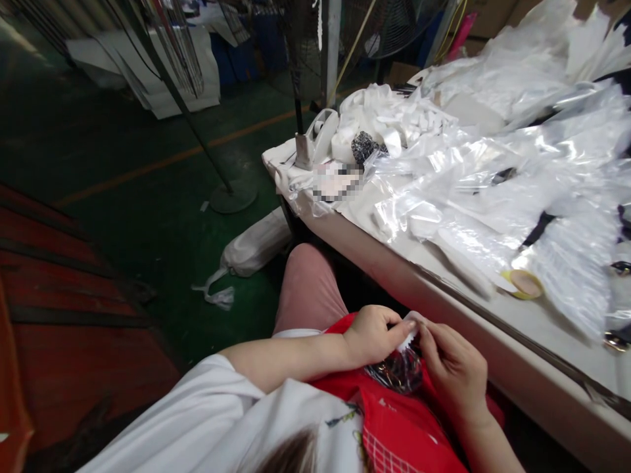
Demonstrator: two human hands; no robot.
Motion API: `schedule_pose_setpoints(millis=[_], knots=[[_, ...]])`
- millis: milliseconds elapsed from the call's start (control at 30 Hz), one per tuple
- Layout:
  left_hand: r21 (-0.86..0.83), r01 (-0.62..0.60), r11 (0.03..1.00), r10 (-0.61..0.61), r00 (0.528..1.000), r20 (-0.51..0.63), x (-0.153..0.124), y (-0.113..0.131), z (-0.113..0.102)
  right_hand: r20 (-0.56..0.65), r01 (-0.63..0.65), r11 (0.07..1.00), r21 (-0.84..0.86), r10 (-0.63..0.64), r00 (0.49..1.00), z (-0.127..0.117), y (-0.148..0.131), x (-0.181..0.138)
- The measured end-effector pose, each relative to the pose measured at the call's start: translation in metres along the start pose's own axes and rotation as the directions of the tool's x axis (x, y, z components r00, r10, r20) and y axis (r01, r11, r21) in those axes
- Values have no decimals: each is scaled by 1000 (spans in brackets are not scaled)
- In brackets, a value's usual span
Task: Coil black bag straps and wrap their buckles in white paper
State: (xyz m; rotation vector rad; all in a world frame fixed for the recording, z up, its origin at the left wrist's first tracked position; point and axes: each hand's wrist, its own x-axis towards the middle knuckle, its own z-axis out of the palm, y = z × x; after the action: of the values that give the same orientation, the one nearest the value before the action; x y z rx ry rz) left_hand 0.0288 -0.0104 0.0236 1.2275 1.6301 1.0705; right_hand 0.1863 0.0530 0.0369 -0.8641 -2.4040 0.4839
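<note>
Over my lap, a small clear plastic bag [398, 372] with something dark inside hangs between my hands. Its white upper edge [409, 338] looks toothed. My left hand [373, 334] pinches that edge between thumb and bent fingers. On the other side my right hand [454, 363] is closed as well, its thumb and forefinger meeting at the top of the bag, close to the left fingertips. What the bag holds is too dark and shiny to make out. A red apron [401, 427] lies beneath the bag and both hands.
Beside me on the right, a white-topped table [374, 230] carries a heap of clear plastic bags [468, 177], a white tape dispenser [318, 138] and a tape roll [525, 284]. A long wrapped bundle [256, 243] lies on the green floor near a stand base [233, 197]. Red boards [64, 328] stand at left.
</note>
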Motion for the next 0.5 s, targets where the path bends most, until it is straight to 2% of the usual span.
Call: schedule_pose_setpoints(millis=[133, 200, 267, 333, 400, 467, 500], knots=[[9, 4, 1000, -4, 1000, 11, -1, 0, -1, 6, 261, 921, -288, -271, 963, -2, 1, -6], [7, 30, 1000, -30, 999, 22, -3, 1, -1, 65, 317, 899, -303, -312, 948, -4, 2, -9], [2, 45, 999, -45, 999, 22, -4, 2, -2, 112, 295, 929, -225, -276, 955, -7, 1, -11], [3, 25, 1000, -25, 1000, 10, -5, 3, -1, 72, 128, 988, -91, -122, 990, -11, -2, -7], [23, -14, 1000, 14, 1000, -15, -5, 5, -1, 51, -141, 984, 109, 136, 989, -14, -6, 0], [51, -53, 997, 54, 998, -29, -6, 5, -1, 187, -386, 873, 297, 344, 920, -16, -9, 9], [63, -68, 996, 69, 997, -29, -7, 6, -2, 281, -473, 807, 355, 390, 877, -16, -11, 13]])
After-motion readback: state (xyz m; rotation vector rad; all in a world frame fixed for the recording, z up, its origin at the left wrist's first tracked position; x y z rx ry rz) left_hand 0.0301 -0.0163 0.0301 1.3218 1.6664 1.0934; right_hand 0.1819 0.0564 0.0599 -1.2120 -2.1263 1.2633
